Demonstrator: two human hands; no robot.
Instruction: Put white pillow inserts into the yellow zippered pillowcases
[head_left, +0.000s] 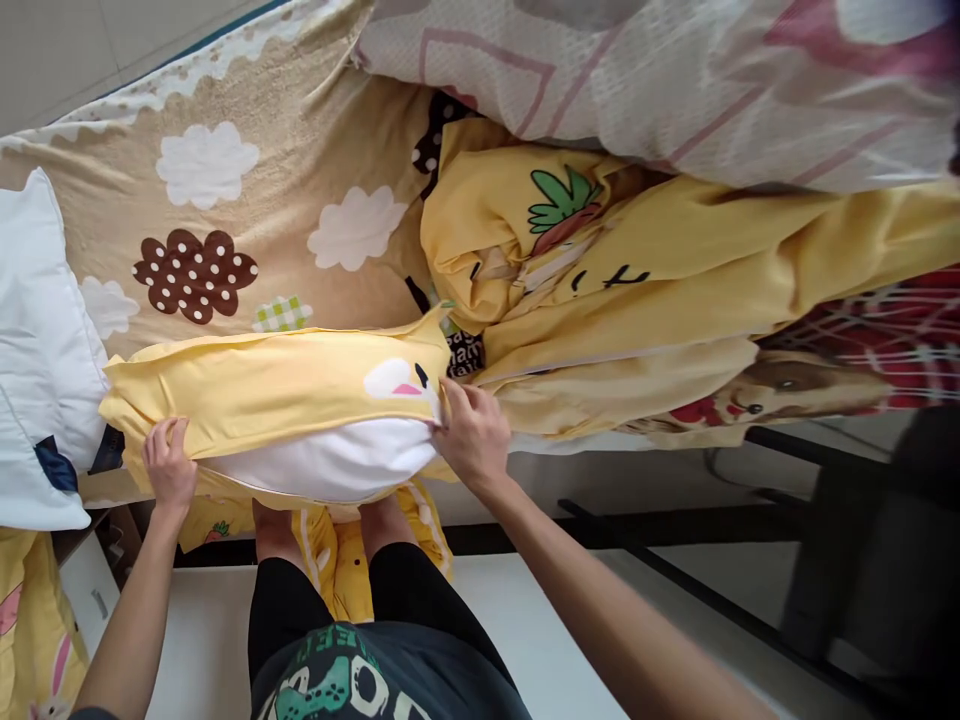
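A yellow pillowcase with a rabbit print lies across the near edge of the bed. Along its near side an opening shows a white pillow lying inside. My left hand pinches the case's edge at the left end of this opening. At the right end, my right hand has its fingers closed on the pillowcase edge, beside the rabbit print. Both ends of the white pillow are hidden by the fabric.
A beige cloud-print blanket covers the bed. Crumpled yellow bedding is heaped at right, with a white and pink bundle behind it. White pillows lie at left. A black metal frame stands at lower right.
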